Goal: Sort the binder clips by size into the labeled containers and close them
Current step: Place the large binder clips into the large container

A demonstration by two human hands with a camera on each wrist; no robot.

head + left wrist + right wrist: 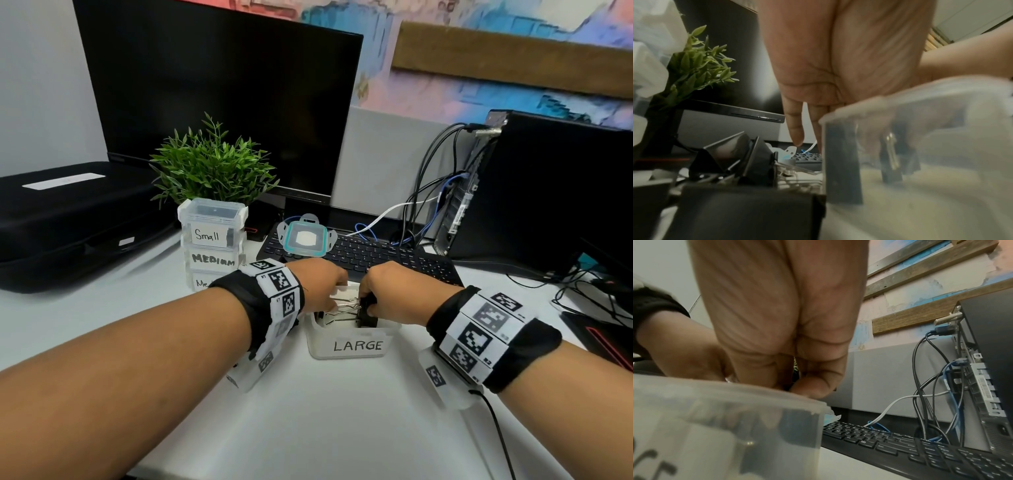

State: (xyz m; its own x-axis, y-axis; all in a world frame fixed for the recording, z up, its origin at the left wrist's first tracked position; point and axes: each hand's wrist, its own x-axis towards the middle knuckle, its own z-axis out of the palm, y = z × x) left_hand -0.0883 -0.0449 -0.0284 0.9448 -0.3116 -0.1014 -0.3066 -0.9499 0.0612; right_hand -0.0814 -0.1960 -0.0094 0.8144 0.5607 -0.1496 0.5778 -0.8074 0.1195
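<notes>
At the centre of the head view both hands meet over the open container labelled LARGE (346, 349). The left hand (323, 286) reaches down into it from the left, fingers pointing downward among the silver wire handles of the binder clips (346, 310); whether those fingers pinch a handle or only touch it cannot be told, since the left wrist view shows them only blurred through the container wall. The right hand (383, 294) comes in from the right with fingers curled, and its thumb and fingertips grip the black body of a large binder clip (368, 313) standing at the container's right side.

At the left of the frame lies a black fabric case (68, 219). Right of it stands a stack of closed translucent containers, the top one labelled Small (212, 226) and the one beneath labelled MEDIUM (212, 258), with a green leafy plant (212, 164) behind them. In the left wrist view more black clips (740, 164) lie on the table just left of the LARGE container. The square lid (305, 238), clear with a teal seal and side flaps, rests on the black keyboard (394, 255) beyond the hands. A dark monitor (219, 102) fills the upper middle, and a black computer with tangled cables (455, 192) stands at the right. The table (342, 428) is smooth and white.
</notes>
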